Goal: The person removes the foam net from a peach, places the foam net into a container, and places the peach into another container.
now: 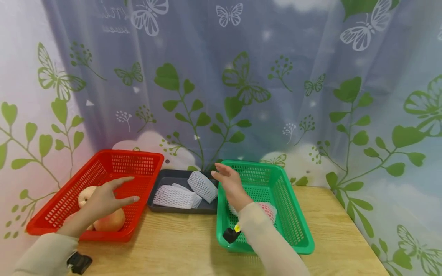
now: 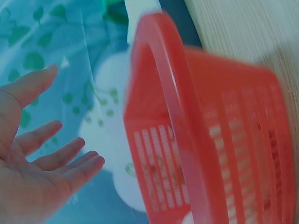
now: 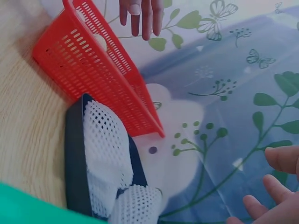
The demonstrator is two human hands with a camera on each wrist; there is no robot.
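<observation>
My left hand (image 1: pixel 101 201) is over the red basket (image 1: pixel 152 191), its fingers spread and nothing in them. Below it several round, pale orange fruits (image 1: pixel 114 221) lie in the basket, partly hidden by the hand and forearm. Above the green basket (image 1: pixel 293 214) hovers my right hand (image 1: pixel 233 186), also empty, with the fingers extended. Inside that basket a pinkish, net-wrapped round thing (image 1: pixel 269 211) shows from behind the right sleeve. White foam net sleeves (image 1: pixel 174 196) lie in a dark tray (image 1: pixel 164 209) between the baskets; the right wrist view shows their mesh (image 3: pixel 107 135).
The baskets and tray stand on a light wooden table (image 1: pixel 179 241). Close behind them hangs a curtain (image 1: pixel 207 96) printed with leaves and butterflies. A dark wrist device (image 1: pixel 79 262) sits at my left cuff, another black device (image 1: pixel 231 234) by the right cuff.
</observation>
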